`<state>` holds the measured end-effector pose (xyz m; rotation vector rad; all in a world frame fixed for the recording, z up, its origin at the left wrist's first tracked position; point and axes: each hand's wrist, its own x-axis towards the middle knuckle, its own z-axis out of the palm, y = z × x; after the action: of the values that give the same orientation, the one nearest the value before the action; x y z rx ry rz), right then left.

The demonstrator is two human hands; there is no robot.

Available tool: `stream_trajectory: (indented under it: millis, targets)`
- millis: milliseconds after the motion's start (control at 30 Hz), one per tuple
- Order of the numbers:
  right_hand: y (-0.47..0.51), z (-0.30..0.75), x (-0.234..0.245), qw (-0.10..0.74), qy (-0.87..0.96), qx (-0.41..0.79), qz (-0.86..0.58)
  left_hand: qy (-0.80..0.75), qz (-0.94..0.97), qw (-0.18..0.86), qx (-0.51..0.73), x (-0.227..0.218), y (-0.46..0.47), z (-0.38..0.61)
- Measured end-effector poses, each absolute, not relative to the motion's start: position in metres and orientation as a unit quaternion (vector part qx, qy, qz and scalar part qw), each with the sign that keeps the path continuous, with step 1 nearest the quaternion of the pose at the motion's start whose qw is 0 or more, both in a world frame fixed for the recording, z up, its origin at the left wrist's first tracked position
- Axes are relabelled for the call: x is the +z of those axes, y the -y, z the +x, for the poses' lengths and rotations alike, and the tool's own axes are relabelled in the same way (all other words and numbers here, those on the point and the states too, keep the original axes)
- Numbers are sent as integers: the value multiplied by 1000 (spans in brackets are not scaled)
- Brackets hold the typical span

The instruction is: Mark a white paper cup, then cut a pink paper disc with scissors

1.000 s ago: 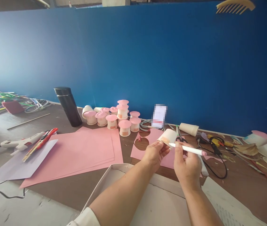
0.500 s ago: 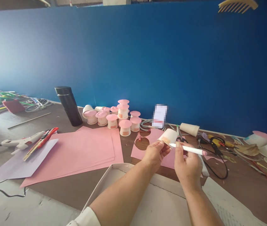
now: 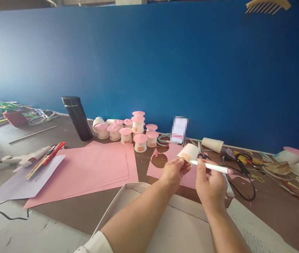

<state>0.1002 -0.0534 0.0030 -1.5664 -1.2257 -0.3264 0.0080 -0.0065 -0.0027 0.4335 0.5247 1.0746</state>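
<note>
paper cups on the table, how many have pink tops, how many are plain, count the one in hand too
Pink-topped cups, clustered by the blue wall: 9, as far as overlap shows
Plain cups: 3 (one lying on its side, one lying behind the cluster, one held in the left hand)
Total: 12

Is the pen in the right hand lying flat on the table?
No, the right hand holds the pen up off the table, its tip against the paper cup held by the left hand.

Craft workshop: glue gun, pink paper, scissors.
</note>
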Motion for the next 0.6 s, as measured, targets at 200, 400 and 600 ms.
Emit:
stream_trajectory:
  millis: [200, 400, 600]
  targets:
    - [53, 102, 3, 549, 507, -152, -647, -253, 205, 801, 502, -2, 7, 9]
    - [52, 101, 3, 533, 508, -149, -659, -239, 217, 804, 500, -4, 8, 9]
    - [53, 100, 2, 529, 511, -137, -663, -235, 214, 804, 502, -5, 7, 9]
